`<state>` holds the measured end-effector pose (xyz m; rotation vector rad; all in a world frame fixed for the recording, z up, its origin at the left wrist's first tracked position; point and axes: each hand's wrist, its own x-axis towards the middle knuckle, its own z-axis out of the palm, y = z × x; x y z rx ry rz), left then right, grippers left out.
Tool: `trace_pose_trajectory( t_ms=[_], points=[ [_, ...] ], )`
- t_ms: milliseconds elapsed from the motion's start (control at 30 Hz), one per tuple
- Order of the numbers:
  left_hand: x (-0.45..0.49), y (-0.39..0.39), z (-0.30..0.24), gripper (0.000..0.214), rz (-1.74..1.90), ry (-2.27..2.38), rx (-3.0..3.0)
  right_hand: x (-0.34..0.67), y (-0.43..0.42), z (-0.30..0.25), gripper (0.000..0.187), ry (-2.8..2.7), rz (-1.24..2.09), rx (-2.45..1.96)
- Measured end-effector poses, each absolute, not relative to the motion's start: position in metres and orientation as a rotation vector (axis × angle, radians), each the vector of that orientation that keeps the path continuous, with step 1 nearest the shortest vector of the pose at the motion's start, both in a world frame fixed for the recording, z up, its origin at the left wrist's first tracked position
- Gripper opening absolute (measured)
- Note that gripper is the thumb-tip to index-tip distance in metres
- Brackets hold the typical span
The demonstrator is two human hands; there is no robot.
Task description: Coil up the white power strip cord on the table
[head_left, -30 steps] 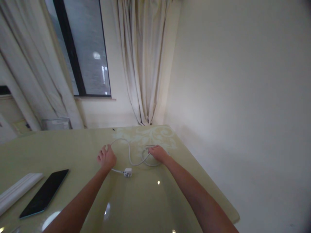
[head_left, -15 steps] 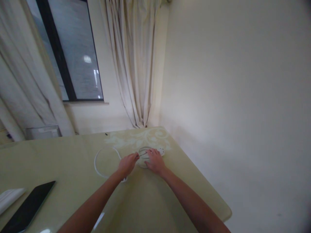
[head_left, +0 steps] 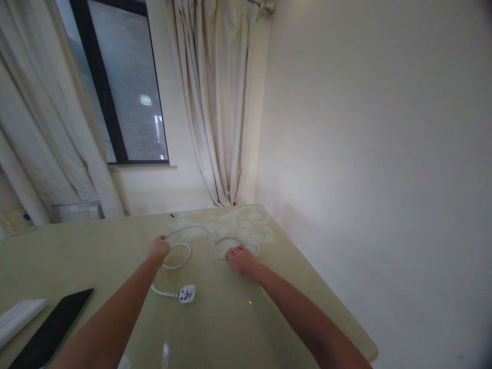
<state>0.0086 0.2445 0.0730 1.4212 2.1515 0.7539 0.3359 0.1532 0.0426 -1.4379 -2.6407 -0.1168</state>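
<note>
A white power cable (head_left: pixel 192 231) lies in loops on a glossy pale green table (head_left: pixel 215 318). Its white plug (head_left: pixel 186 293) rests face up on the table, closer to me than both hands. My left hand (head_left: pixel 158 249) is closed around the cable at the left, where a small loop hangs from it. My right hand (head_left: pixel 240 259) presses flat, fingers together, on another coil of the cable at the right, beside a small white end piece (head_left: pixel 252 248).
A dark phone or tablet (head_left: pixel 52 328) lies at the lower left, with a white ridged object (head_left: pixel 19 318) beside it. Cream curtains (head_left: pixel 215 102) and a dark window (head_left: pixel 123 87) stand behind the table. A plain wall runs along the right edge.
My left hand has moved left, away from the right hand, pulling cable with it. The plug now lies in plain sight below it. The right hand stays on the coil.
</note>
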Motion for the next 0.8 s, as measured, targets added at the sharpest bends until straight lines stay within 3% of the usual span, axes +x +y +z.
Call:
trace_pose_trajectory(
  t_ms=[100,200,400,467,567,800],
  points=[
    [-0.009,0.227,0.057,0.04,0.635,2.184,1.545,0.346,0.167,0.06,0.016,-2.565,-0.1,-1.483],
    [-0.007,0.211,0.049,0.023,0.58,2.175,1.727,0.352,0.185,0.077,0.015,-2.476,-0.061,-1.511],
    [0.046,0.211,0.065,0.051,0.689,1.754,2.19,0.348,0.211,0.113,0.014,-2.316,0.072,-1.388],
    [0.068,0.217,0.072,0.05,0.711,1.529,2.267,0.345,0.214,0.122,0.013,-2.267,0.114,-1.334],
    [0.091,0.222,0.078,0.035,0.73,1.273,2.255,0.345,0.215,0.13,0.015,-2.158,0.139,-1.296],
    [0.108,0.219,0.088,0.035,0.915,1.074,2.034,0.356,0.215,0.135,0.014,-1.888,0.258,-1.262]
  ],
)
